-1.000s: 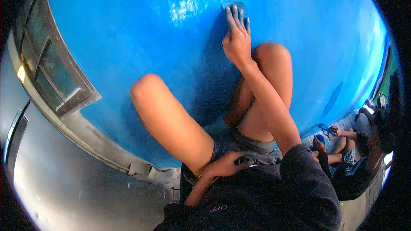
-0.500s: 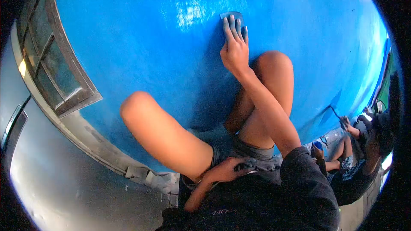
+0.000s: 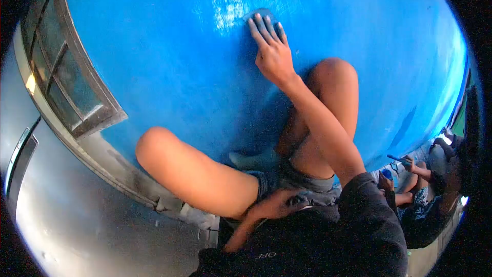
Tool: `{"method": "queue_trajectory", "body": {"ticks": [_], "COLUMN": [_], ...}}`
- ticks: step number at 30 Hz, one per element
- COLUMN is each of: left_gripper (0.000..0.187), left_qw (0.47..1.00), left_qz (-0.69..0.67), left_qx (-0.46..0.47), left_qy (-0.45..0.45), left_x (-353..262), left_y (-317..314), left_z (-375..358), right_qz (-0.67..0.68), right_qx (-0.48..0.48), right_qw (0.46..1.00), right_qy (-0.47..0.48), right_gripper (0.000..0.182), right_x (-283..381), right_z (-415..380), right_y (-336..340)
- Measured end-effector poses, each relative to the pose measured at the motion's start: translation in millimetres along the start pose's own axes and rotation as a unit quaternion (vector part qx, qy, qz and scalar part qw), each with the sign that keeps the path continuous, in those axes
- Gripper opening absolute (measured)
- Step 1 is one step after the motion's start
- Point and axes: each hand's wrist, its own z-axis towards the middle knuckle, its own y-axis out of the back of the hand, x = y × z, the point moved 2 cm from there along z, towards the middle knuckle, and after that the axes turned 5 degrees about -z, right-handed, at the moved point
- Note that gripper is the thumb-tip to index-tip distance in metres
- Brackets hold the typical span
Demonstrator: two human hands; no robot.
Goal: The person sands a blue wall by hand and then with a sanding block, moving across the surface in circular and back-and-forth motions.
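Note:
My right hand (image 3: 271, 46) presses a thin, dark sheet (image 3: 263, 12) flat against the blue wall (image 3: 195, 82), fingers stretched over it. Its fingertips look stained blue. Just left of that hand, the wall shows a bright glossy patch. My left hand (image 3: 277, 204) rests low at my lap, against the dark shorts (image 3: 312, 182); its fingers are blurred and shadowed, so their pose is unclear.
A framed window (image 3: 66, 82) stands at the left, above a shiny grey surface (image 3: 92, 215). At the lower right, a co-worker's hand (image 3: 408, 163) holds a thin tool, and another hand is beside a blue cup (image 3: 386, 174).
My right hand and the sheet have slid left and slightly up along the wall. The co-worker's tool has come down off the wall. My left hand stays at my lap.

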Motion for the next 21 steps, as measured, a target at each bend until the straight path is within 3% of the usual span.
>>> {"method": "queue_trajectory", "body": {"ticks": [2, 5, 8, 12, 15, 17, 21], "left_gripper": [0.047, 0.047, 0.046, 0.045, 0.044, 0.052, 0.057], "left_qw": [0.997, 0.999, 0.998, 0.999, 0.996, 0.997, 0.997], "left_qz": [0.014, 0.035, 0.002, 0.035, 0.005, 0.055, 0.018], "left_qx": [0.022, -0.027, 0.001, 0.009, 0.044, 0.024, 0.012], "left_qy": [0.078, 0.009, 0.063, 0.039, 0.071, 0.043, 0.075], "left_x": [15.5, -16.0, -7.8, -9.2, -4.6, -9.1, -22.1], "left_y": [-7.4, -0.9, -4.0, 0.5, -0.4, 0.3, -5.7], "left_z": [-1.6, -0.3, 1.2, 1.7, 3.3, 3.3, -4.9], "right_qz": [-0.003, 0.005, 0.023, 0.039, 0.009, -0.008, 0.005], "right_qx": [-0.011, -0.044, -0.037, -0.012, 0.008, 0.007, -0.018], "right_qw": [1.000, 0.999, 0.999, 0.997, 0.995, 0.992, 0.990], "right_qy": [-0.001, 0.002, 0.008, 0.065, 0.097, 0.123, 0.139], "right_gripper": [0.086, 0.083, 0.079, 0.080, 0.085, 0.073, 0.086], "right_x": [-1.4, -3.3, 3.5, 1.8, -1.7, -3.5, -21.0], "right_z": [14.5, 48.9, 50.0, 31.8, 44.9, 62.9, 100.8], "right_y": [-3.5, -4.2, -5.1, -3.1, -2.7, -1.6, -0.5]}}
